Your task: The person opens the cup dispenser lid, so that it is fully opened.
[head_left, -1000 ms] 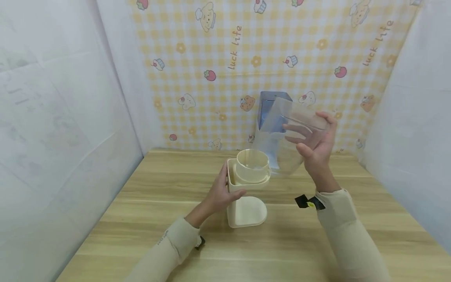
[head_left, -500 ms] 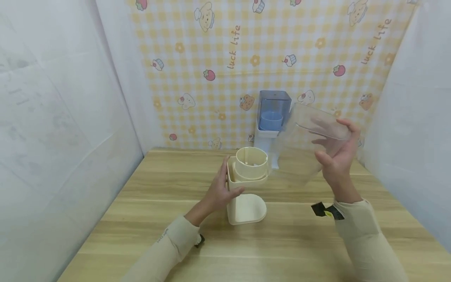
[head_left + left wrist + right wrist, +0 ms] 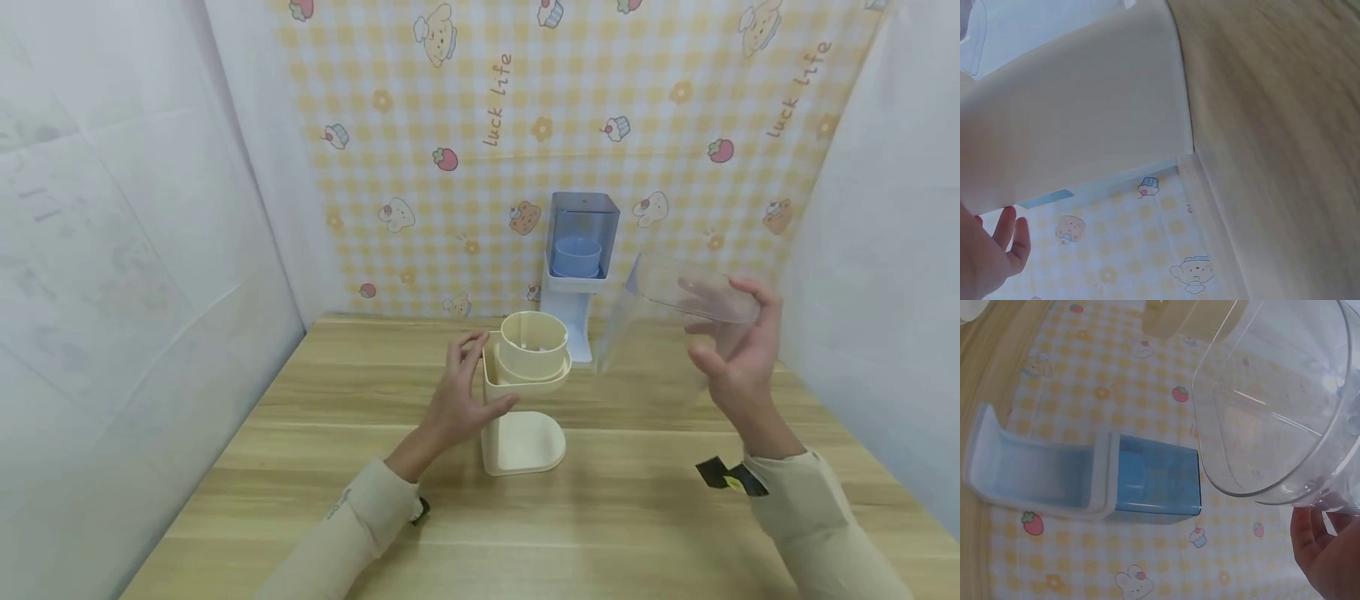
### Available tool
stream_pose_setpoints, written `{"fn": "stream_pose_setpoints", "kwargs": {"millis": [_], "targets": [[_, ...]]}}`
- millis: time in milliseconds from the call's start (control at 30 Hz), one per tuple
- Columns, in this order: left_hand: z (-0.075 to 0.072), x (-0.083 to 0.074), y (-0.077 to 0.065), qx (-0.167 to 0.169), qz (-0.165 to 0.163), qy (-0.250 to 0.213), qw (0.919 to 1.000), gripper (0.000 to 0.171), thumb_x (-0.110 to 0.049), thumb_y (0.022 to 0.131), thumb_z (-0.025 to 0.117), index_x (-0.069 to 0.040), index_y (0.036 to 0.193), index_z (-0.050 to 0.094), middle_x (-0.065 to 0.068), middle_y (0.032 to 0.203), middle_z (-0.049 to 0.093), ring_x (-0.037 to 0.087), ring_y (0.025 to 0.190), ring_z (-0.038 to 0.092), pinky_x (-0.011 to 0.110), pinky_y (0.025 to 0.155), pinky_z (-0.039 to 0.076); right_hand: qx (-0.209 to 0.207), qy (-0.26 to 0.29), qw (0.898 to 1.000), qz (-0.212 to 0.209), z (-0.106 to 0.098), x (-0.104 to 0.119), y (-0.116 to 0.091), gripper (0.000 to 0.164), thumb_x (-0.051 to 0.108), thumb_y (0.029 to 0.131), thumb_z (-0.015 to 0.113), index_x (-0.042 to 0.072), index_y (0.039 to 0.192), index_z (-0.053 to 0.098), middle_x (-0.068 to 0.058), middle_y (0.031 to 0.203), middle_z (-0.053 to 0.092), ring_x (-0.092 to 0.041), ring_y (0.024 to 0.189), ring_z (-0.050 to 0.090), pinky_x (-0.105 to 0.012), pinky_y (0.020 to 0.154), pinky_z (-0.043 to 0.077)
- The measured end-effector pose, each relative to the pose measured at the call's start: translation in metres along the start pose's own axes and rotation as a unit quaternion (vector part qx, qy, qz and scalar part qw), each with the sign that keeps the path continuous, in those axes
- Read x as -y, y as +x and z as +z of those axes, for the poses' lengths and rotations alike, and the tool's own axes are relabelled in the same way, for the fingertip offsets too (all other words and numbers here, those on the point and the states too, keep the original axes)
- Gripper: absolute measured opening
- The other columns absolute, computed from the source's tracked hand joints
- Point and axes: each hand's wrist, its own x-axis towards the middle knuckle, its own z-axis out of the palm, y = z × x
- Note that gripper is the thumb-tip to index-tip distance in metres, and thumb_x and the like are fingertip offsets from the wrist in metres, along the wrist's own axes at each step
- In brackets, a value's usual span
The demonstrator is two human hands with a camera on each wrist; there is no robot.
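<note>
The cream plastic stand (image 3: 531, 446) is on the wood-grain table (image 3: 322, 408), the round cream plastic cup (image 3: 528, 364) in its upper tray. At its left side are my left fingers (image 3: 472, 365). Right of it, above the table, my right fingers (image 3: 759, 293) hold the clear plastic cover (image 3: 667, 329). Behind it, slightly right, is the white-and-blue plastic dispenser (image 3: 582, 265); farther behind, the yellow-and-white checked cloth (image 3: 465, 192).

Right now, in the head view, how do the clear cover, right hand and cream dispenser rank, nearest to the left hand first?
1. Cream dispenser, beside the left hand.
2. Clear cover, farther right.
3. Right hand, rightmost.
</note>
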Motion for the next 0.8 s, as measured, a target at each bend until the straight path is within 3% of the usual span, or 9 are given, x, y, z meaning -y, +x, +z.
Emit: {"fn": "stream_pose_setpoints", "kwargs": {"millis": [133, 367, 500, 667, 800], "targets": [[0.000, 0.001, -0.001, -0.022, 0.032, 0.006, 0.9992, 0.106, -0.076, 0.082, 0.057, 0.003, 0.150, 0.036, 0.015, 0.149, 0.031, 0.030, 0.121, 0.048, 0.052, 0.090, 0.052, 0.014, 0.000, 1.000, 0.020, -0.003, 0.005, -0.008, 0.075, -0.003, 0.071, 0.084, -0.008, 0.128, 0.036, -0.028, 0.122, 0.062, -0.032, 0.096, 0.067, -0.028, 0.071, 0.057], [-0.001, 0.004, -0.002, -0.046, 0.063, 0.013, 0.9969, 0.097, -0.071, 0.085, 0.058, 0.002, 0.148, 0.041, 0.017, 0.144, 0.037, 0.032, 0.118, 0.051, 0.051, 0.090, 0.052, 0.022, -0.071, 0.996, 0.058, -0.007, 0.012, -0.026, 0.074, -0.001, 0.074, 0.084, -0.005, 0.132, 0.038, -0.018, 0.122, 0.056, -0.022, 0.101, 0.063, -0.026, 0.074, 0.056], [-0.003, 0.009, -0.002, -0.062, 0.093, 0.013, 0.9936, 0.087, -0.065, 0.088, 0.061, 0.002, 0.143, 0.048, 0.020, 0.139, 0.044, 0.034, 0.113, 0.055, 0.050, 0.088, 0.052, 0.034, -0.084, 0.994, 0.068, -0.011, 0.012, -0.032, 0.073, -0.003, 0.076, 0.081, -0.005, 0.134, 0.037, -0.018, 0.122, 0.059, -0.023, 0.101, 0.065, -0.025, 0.075, 0.056], [-0.010, 0.014, -0.002, -0.070, 0.119, -0.004, 0.9904, 0.074, -0.037, 0.082, 0.080, -0.001, 0.141, 0.052, 0.020, 0.134, 0.049, 0.034, 0.110, 0.057, 0.051, 0.090, 0.052, 0.056, -0.101, 0.990, 0.077, -0.017, 0.012, -0.037, 0.074, -0.001, 0.079, 0.080, -0.005, 0.136, 0.035, -0.019, 0.122, 0.062, -0.023, 0.103, 0.065, -0.024, 0.077, 0.055], [-0.014, 0.019, -0.003, -0.075, 0.135, -0.012, 0.9878, 0.073, -0.013, 0.075, 0.085, 0.000, 0.139, 0.053, 0.022, 0.129, 0.051, 0.033, 0.109, 0.056, 0.049, 0.088, 0.052, 0.065, -0.117, 0.986, 0.100, -0.020, 0.013, -0.042, 0.071, -0.005, 0.081, 0.076, -0.003, 0.138, 0.034, -0.016, 0.126, 0.061, -0.022, 0.105, 0.064, -0.023, 0.077, 0.055]]}}
